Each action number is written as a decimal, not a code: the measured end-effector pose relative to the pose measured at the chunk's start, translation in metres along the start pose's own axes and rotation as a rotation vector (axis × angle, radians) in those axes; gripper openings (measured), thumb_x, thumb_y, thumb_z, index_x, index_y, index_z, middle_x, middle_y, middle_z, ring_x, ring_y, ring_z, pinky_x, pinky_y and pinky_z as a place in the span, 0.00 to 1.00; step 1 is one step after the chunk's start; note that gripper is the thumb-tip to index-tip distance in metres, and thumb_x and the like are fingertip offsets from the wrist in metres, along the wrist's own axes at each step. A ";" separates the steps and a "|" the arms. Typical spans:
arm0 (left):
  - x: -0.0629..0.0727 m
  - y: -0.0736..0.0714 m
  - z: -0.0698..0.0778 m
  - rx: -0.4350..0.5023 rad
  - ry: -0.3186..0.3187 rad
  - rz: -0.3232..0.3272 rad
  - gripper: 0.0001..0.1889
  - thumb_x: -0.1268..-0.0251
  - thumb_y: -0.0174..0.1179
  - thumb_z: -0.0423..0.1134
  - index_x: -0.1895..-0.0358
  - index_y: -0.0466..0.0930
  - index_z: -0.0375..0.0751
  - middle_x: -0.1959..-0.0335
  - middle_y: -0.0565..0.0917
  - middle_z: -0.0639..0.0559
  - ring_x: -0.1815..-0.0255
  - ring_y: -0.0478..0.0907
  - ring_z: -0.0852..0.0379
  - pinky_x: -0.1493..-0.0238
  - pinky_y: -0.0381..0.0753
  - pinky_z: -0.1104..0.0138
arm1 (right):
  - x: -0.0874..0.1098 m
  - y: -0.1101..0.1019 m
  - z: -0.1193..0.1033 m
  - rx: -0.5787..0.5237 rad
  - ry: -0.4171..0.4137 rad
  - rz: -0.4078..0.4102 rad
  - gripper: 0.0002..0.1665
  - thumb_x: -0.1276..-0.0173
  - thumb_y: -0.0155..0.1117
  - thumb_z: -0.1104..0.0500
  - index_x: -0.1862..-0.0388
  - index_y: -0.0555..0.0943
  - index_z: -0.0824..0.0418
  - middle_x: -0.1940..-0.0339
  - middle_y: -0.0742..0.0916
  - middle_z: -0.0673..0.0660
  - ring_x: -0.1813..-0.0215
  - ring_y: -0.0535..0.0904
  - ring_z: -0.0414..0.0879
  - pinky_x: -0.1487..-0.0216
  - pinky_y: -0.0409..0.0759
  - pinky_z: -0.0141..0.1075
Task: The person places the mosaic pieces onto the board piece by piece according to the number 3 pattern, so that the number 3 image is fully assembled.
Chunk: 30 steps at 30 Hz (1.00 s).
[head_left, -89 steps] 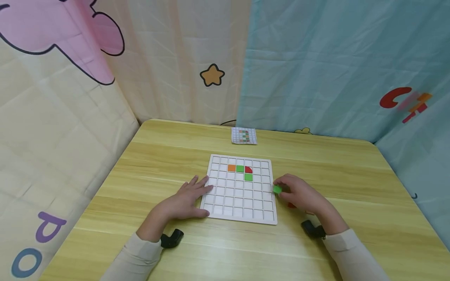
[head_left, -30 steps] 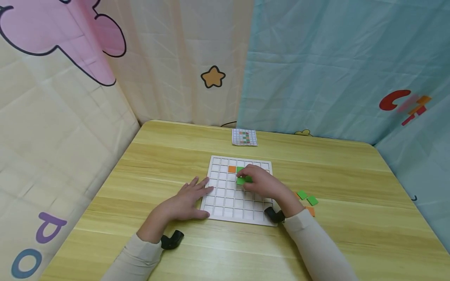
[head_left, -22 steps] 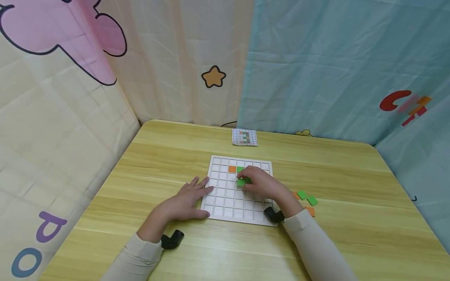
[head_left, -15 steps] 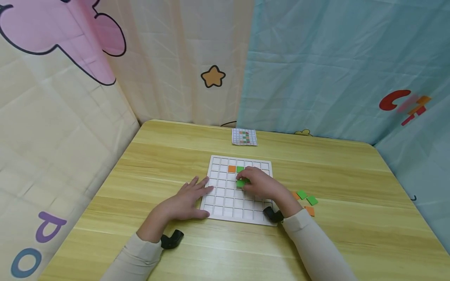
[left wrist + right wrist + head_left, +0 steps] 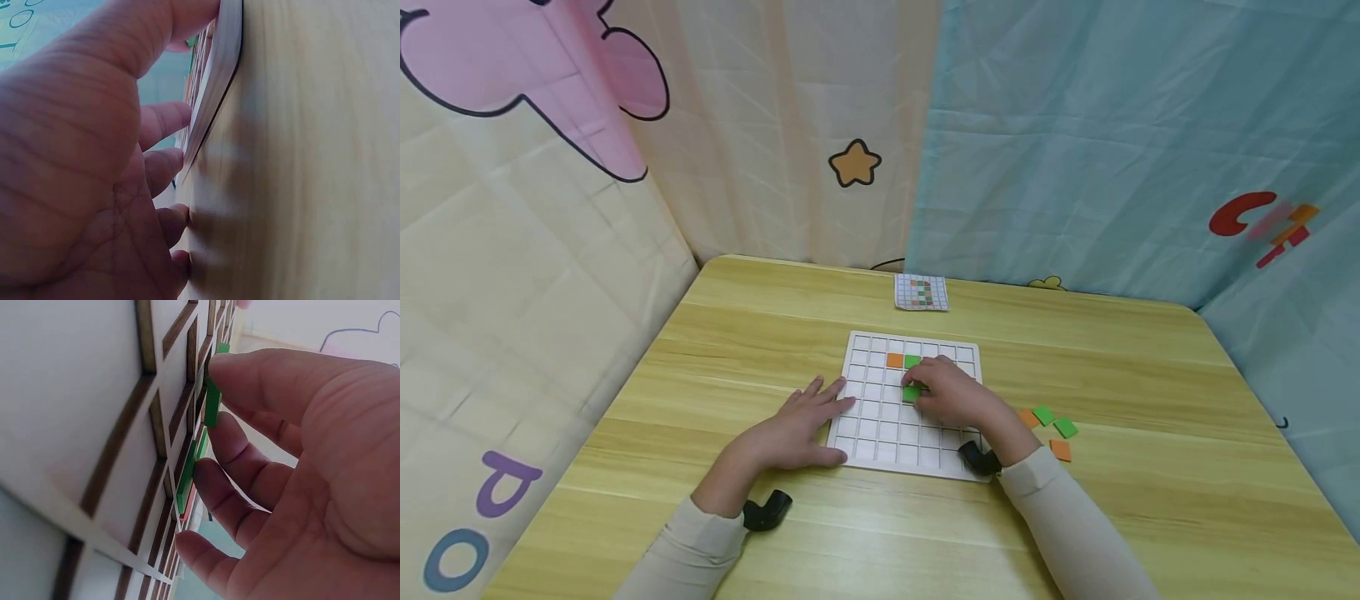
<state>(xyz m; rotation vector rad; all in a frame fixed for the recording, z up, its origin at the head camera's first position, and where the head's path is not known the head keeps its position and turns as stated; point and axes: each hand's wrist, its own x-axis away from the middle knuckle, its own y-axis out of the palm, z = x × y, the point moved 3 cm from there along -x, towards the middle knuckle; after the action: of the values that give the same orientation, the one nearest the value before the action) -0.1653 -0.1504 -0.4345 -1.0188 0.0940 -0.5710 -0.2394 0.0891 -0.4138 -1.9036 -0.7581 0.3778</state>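
Observation:
A white grid board lies on the table. My left hand, fingers spread, rests at its left edge; in the left wrist view the thumb and two fingers touch the board's side. Over the board's middle, my right hand pinches a green square tile between thumb and finger, close above the cells. An orange tile and a green tile sit in the upper row. Another green tile and a sliver of red show past my fingertips in the right wrist view.
Loose green and orange tiles lie on the wooden table right of the board. A small card printed with a coloured grid lies beyond the board. Printed curtains hang behind the table.
My right hand has carried the green tile from the board's right side to its middle, and lately shifted it slightly nearer me. My left hand has stayed at the board's edge.

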 end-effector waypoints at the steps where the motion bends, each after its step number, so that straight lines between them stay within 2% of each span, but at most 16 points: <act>1: 0.000 0.000 0.000 0.000 0.000 -0.001 0.42 0.41 0.68 0.54 0.24 0.63 0.47 0.19 0.50 0.49 0.20 0.35 0.41 0.25 0.39 0.44 | 0.000 0.000 0.000 0.001 0.003 0.000 0.16 0.36 0.64 0.66 0.49 0.84 0.59 0.55 0.83 0.50 0.54 0.70 0.47 0.51 0.71 0.41; 30: 0.000 -0.001 0.002 -0.005 0.003 0.003 0.42 0.41 0.68 0.53 0.24 0.63 0.45 0.19 0.50 0.47 0.20 0.37 0.39 0.25 0.40 0.44 | -0.002 0.003 0.001 0.033 0.019 -0.012 0.15 0.35 0.66 0.64 0.49 0.84 0.57 0.56 0.82 0.48 0.53 0.70 0.47 0.48 0.70 0.42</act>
<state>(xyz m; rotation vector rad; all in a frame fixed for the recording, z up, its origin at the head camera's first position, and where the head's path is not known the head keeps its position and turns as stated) -0.1652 -0.1493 -0.4325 -1.0222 0.0998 -0.5697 -0.2402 0.0878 -0.4171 -1.8685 -0.7468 0.3622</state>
